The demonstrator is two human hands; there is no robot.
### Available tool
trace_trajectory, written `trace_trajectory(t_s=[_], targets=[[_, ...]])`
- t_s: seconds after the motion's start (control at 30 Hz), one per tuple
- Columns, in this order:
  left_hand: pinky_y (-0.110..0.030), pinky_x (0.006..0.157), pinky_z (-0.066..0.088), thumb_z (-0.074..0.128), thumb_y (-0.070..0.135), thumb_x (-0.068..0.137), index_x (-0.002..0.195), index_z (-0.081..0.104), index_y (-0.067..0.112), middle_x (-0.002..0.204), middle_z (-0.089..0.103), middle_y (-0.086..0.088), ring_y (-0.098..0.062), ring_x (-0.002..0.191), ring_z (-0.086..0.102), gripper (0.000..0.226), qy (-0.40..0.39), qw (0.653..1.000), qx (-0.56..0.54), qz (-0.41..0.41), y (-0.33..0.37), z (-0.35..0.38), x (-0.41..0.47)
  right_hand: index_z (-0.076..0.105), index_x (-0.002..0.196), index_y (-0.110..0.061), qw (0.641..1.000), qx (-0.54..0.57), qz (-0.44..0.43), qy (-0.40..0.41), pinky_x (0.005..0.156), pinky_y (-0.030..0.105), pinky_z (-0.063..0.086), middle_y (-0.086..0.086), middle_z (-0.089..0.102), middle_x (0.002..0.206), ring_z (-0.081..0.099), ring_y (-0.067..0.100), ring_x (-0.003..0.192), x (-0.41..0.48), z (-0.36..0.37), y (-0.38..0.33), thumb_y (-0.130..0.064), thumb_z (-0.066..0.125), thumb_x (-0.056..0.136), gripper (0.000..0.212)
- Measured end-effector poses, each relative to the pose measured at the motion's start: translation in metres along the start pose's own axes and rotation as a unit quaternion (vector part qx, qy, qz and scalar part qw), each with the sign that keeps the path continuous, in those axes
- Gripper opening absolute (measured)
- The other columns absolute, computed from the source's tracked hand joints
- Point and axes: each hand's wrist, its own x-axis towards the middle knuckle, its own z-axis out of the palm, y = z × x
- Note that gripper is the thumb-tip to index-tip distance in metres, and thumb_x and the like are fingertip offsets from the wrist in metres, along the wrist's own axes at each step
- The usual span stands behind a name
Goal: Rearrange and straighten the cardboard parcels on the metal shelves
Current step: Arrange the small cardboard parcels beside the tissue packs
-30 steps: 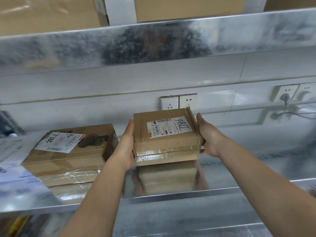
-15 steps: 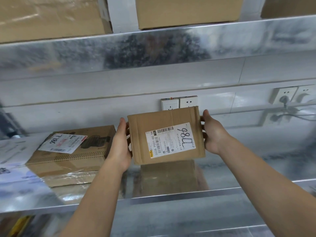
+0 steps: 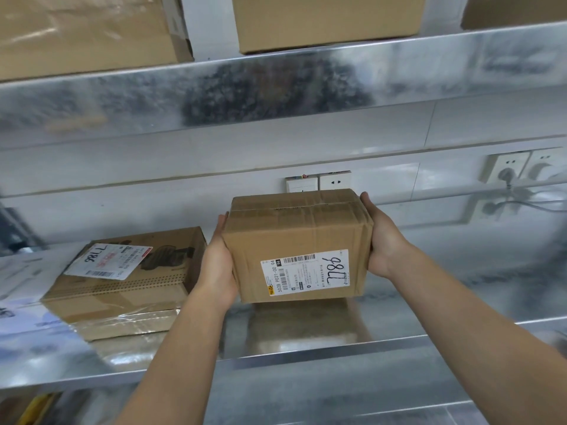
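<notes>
Pressing flat against opposite sides, fingers straight, the left hand (image 3: 219, 262) and right hand (image 3: 383, 240) carry a small brown taped cardboard parcel (image 3: 294, 234), tilted with its white label (image 3: 305, 273) facing out, over the shiny metal shelf (image 3: 445, 305); a flatter printed cardboard parcel (image 3: 129, 289) lies just left, open shelf surface stretches right

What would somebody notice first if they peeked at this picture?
The brown cardboard box in the middle, pressed between the left hand and the right hand, with a white label on its front showing a big handwritten number. Next comes the shiny metal shelf under it, which mirrors the box, and a flatter parcel lying to the left.
</notes>
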Motion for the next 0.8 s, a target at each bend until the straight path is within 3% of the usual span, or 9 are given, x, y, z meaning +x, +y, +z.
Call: trace_trajectory(t_s=[0.07, 0.23, 0.47, 0.63, 0.73, 0.8], targets=[[-0.036, 0.078, 0.053, 0.033, 0.058, 0.104, 0.114, 0.073, 0.021, 0.110, 0.077, -0.007, -0.021, 0.092, 0.076, 0.055, -0.009, 1.000, -0.001, 0.002, 0.000, 0.000, 0.000, 0.079, 0.101, -0.021, 1.000, -0.001, -0.002, -0.005, 0.090, 0.042, 0.056, 0.010, 0.079, 0.104, 0.075, 0.029, 0.091, 0.000, -0.001, 0.000, -0.072, 0.041, 0.097, 0.064], [-0.037, 0.084, 0.056, 0.036, 0.058, 0.103, 0.133, 0.066, 0.020, 0.121, 0.073, -0.008, -0.025, 0.110, 0.071, 0.057, 0.001, 1.000, 0.020, 0.010, -0.002, -0.004, 0.000, 0.080, 0.096, -0.021, 1.000, -0.010, -0.007, -0.012, 0.083, 0.041, 0.056, 0.010, 0.079, 0.102, 0.077, 0.027, 0.084, -0.001, -0.002, 0.000, -0.072, 0.039, 0.097, 0.065], [-0.037, 0.079, 0.054, 0.035, 0.058, 0.103, 0.128, 0.067, 0.022, 0.112, 0.077, -0.006, -0.021, 0.095, 0.076, 0.055, -0.007, 0.999, 0.034, 0.002, -0.010, -0.009, 0.002, 0.080, 0.098, -0.021, 1.000, -0.018, 0.012, -0.010, 0.082, 0.040, 0.055, 0.011, 0.079, 0.102, 0.077, 0.027, 0.082, 0.002, -0.004, 0.008, -0.074, 0.038, 0.096, 0.068], [-0.036, 0.077, 0.053, 0.034, 0.057, 0.104, 0.113, 0.072, 0.021, 0.102, 0.079, -0.005, -0.019, 0.085, 0.076, 0.053, -0.013, 0.999, 0.040, -0.005, -0.012, -0.010, 0.001, 0.077, 0.106, -0.020, 1.000, -0.028, 0.012, -0.003, 0.080, 0.040, 0.056, 0.012, 0.079, 0.103, 0.077, 0.028, 0.083, 0.004, -0.005, 0.012, -0.074, 0.038, 0.096, 0.067], [-0.038, 0.082, 0.054, 0.036, 0.058, 0.103, 0.114, 0.072, 0.022, 0.107, 0.078, -0.006, -0.022, 0.092, 0.076, 0.052, -0.001, 0.998, 0.064, -0.004, -0.011, -0.010, 0.002, 0.078, 0.104, -0.021, 0.999, -0.045, 0.003, 0.005, 0.082, 0.040, 0.056, 0.011, 0.079, 0.103, 0.076, 0.028, 0.086, 0.003, -0.004, 0.013, -0.072, 0.039, 0.097, 0.065], [-0.041, 0.094, 0.053, 0.037, 0.056, 0.105, 0.108, 0.073, 0.026, 0.104, 0.078, -0.005, -0.025, 0.102, 0.073, 0.046, 0.013, 0.995, 0.103, 0.004, -0.009, -0.012, 0.003, 0.078, 0.099, -0.024, 0.996, -0.081, -0.010, 0.025, 0.085, 0.038, 0.055, 0.007, 0.080, 0.099, 0.075, 0.026, 0.090, 0.004, -0.003, 0.013, -0.071, 0.038, 0.099, 0.062]])
